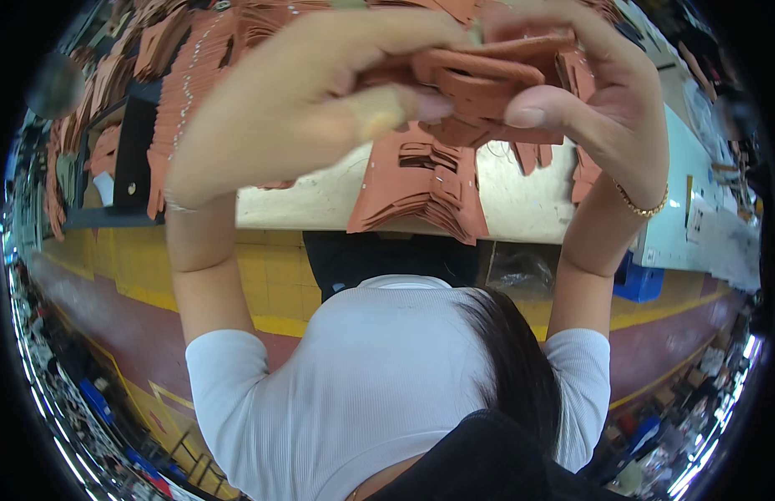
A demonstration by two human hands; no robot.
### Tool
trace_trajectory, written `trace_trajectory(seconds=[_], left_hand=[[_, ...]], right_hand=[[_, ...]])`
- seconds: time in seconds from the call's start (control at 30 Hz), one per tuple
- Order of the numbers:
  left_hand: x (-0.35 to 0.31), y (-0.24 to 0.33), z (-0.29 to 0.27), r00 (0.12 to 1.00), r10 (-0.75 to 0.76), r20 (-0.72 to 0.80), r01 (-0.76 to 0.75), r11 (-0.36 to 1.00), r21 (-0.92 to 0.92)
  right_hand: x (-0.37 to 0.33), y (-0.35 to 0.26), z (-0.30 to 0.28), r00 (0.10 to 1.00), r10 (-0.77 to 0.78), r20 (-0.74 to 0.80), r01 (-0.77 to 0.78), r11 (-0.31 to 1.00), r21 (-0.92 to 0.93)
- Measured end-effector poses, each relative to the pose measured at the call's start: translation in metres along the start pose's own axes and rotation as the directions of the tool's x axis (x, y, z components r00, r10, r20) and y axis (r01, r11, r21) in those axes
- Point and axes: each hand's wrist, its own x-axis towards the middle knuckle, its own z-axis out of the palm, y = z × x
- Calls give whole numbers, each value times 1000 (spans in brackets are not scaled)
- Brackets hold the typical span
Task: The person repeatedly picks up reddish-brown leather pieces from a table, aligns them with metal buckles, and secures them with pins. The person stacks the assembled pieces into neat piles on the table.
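Over the table, close to the camera, I hold a reddish-brown leather-like piece (479, 108) with a looped, slotted part at its top. My right hand (608, 100) is closed on its right side, with the thumb pressed against the front. On the left side my left hand (287, 108), partly blurred and with a tan strip round the thumb, is also closed on it; its other fingertips are hidden behind. Below the hands, a fanned stack of similar slotted pieces (416, 196) lies at the table's near edge.
Long rows of reddish-brown pieces (191, 92) line the table's left side, beside a black box (130, 159). The pale tabletop (291, 209) shows around the stack. A light-green surface (671, 225) with clear plastic stands right, above a blue bin (638, 280).
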Motion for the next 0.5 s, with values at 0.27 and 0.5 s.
trace_trajectory(seconds=[0.27, 0.5], left_hand=[[4, -33, -39, 980, -156, 120, 177, 964, -200], [29, -169, 30, 825, -520, 219, 545, 836, -66]], right_hand=[[-85, 23, 39, 764, 639, 90, -503, 501, 704], [-190, 61, 116, 533, 846, -6, -840, 530, 118]])
